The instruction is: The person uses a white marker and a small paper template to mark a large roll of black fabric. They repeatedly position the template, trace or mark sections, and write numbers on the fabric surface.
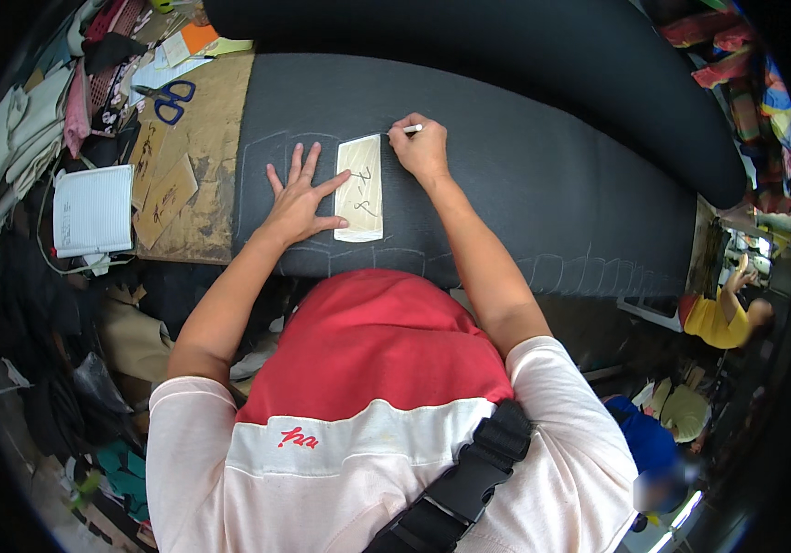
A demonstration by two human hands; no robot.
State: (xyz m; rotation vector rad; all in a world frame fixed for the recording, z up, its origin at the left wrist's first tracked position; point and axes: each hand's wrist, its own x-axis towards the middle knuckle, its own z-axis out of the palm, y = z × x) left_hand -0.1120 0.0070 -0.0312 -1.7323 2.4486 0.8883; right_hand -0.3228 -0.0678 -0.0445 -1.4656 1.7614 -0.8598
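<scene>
A narrow cream-coloured pattern piece [358,198] with handwriting lies on dark grey fabric [524,157]. Fingers spread wide, my left hand [303,198] rests on the fabric at the pattern's left side, with the thumb and a fingertip on the pattern itself. My right hand [425,152] is closed around a short white marking pencil [413,129], close to the pattern's upper right corner. Its tip appears to touch the fabric there. Thin pale outlines are drawn on the fabric to the left of the pattern and along the near edge.
A thick dark fabric roll [552,64] lies across the far side. To the left, a worn board [216,166] bears blue-handled scissors [169,100], brown card pieces [167,198] and a notebook [93,210]. Cloth piles [22,166] crowd the left edge. Other people, one in yellow [718,321], are at the right.
</scene>
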